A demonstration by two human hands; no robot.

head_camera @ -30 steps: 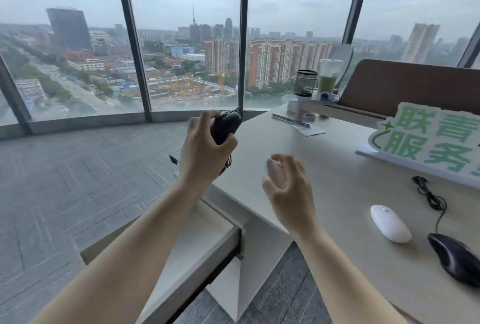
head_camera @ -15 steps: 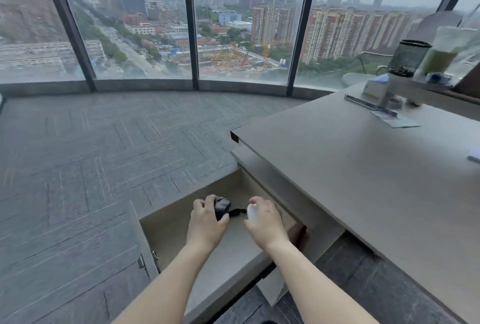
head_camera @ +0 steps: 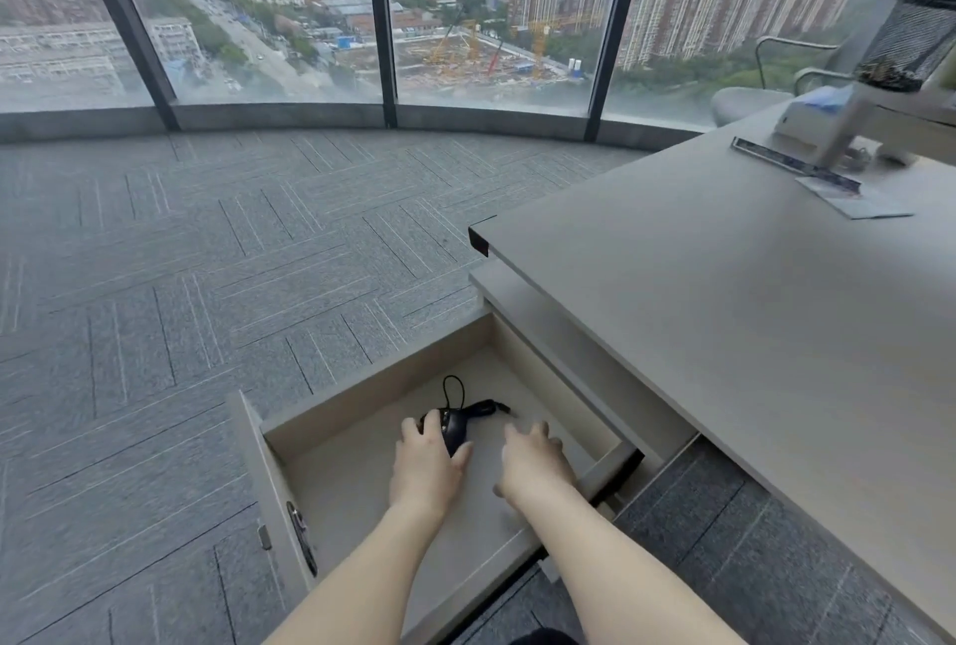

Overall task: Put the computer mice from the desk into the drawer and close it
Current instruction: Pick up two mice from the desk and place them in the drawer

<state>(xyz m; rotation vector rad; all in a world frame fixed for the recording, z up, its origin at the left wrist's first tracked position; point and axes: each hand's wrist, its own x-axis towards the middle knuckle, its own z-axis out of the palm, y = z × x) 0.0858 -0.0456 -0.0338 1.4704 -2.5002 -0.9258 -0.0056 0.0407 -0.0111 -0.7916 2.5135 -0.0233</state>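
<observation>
left hand [head_camera: 427,458] clasps the black mouse [head_camera: 453,429] low on the drawer [head_camera: 357,494] floor to set it gently; right hand [head_camera: 533,460] curled, contents hidden.

Grey patterned carpet tiles [head_camera: 207,292] were observed across the floor. Floor-to-ceiling windows [head_camera: 491,8], divided by dark mullions [head_camera: 380,18], were noted from 10 to 1 o'clock, admitting overcast daylight. A grey chair [head_camera: 750,98] was recorded at 2 o'clock.
</observation>
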